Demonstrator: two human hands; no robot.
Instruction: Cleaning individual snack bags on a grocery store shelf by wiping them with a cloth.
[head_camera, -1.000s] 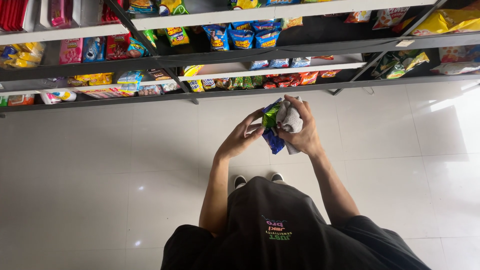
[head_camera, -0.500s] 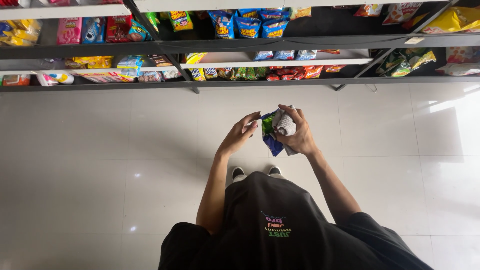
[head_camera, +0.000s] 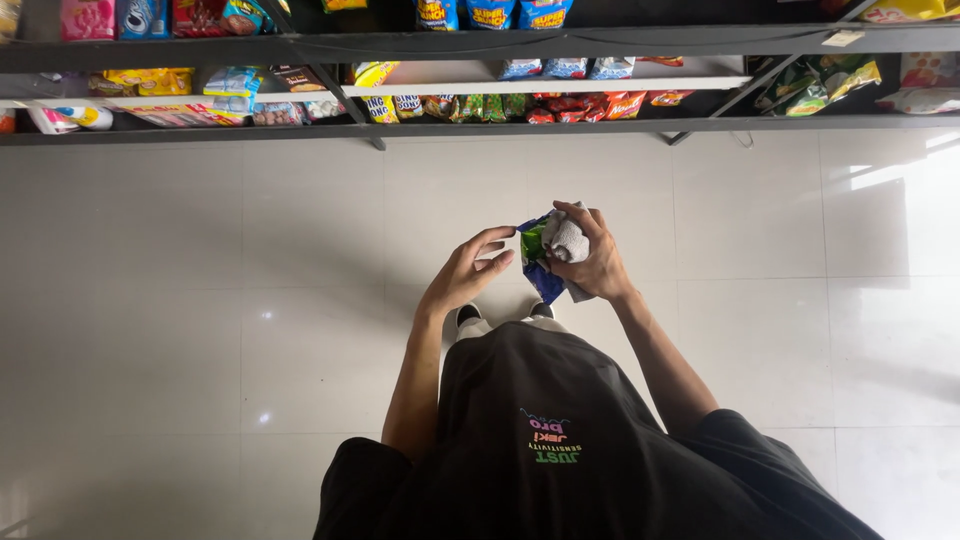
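My right hand (head_camera: 598, 262) is closed around a small blue and green snack packet (head_camera: 538, 262) together with a bunched grey-white cloth (head_camera: 567, 238). The packet hangs below the fingers over the tiled floor. My left hand (head_camera: 468, 272) is just left of the packet, fingers spread and curled, with a small gap between its fingertips and the packet. It holds nothing. Both forearms reach out from my black shirt (head_camera: 560, 440).
Dark metal shelves (head_camera: 480, 45) run across the top, stocked with several coloured snack packets (head_camera: 560, 105). A lower shelf edge (head_camera: 300, 130) sits just above the white tiled floor (head_camera: 200, 300). My shoe tips (head_camera: 500, 312) show below the hands.
My left hand has come off the packet and drawn slightly left and down. My right hand still grips packet and cloth. The view has tilted, showing less shelf.
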